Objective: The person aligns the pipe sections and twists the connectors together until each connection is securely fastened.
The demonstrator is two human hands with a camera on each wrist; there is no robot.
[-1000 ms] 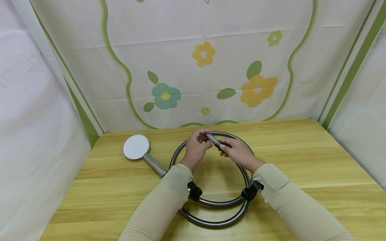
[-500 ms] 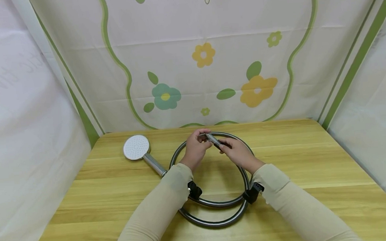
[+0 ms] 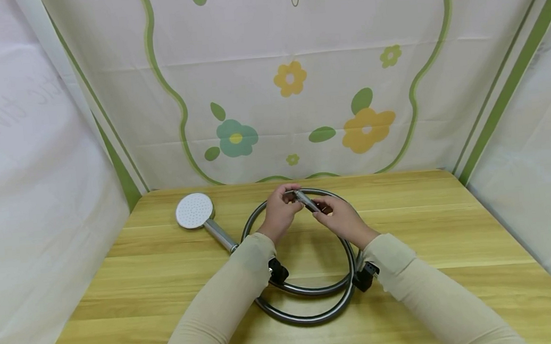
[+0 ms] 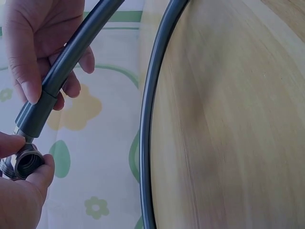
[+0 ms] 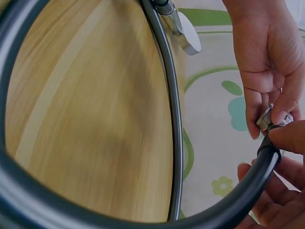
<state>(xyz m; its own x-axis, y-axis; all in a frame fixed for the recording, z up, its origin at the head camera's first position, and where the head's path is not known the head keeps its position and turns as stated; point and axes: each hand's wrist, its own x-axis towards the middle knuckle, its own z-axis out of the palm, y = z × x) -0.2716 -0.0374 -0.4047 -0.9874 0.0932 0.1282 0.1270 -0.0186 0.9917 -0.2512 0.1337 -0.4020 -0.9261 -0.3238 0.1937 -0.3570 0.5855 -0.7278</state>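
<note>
Near the far edge of the table, my left hand (image 3: 278, 214) pinches a small metal pipe fitting (image 5: 265, 119) between thumb and fingers. A round threaded opening of the fitting faces the left wrist camera. My right hand (image 3: 341, 219) grips the dark grey collar (image 4: 35, 114) at one end of a shower hose (image 3: 310, 321), its thumb along one side and fingers on the other. Collar and fitting meet end to end, both raised off the table. The rest of the hose lies coiled in loops beneath my wrists.
A hand shower (image 3: 194, 210) with a white round face lies at the left, its handle pointing to the coil. All this rests on a wooden table (image 3: 428, 225). Behind stands a flower-printed cloth (image 3: 250, 78), with pale cloth at both sides.
My right hand has turned slightly about the hose end, its thumb shifting a little along the collar and its wrist easing right. The left hand, the coil and the hand shower look unmoved.
</note>
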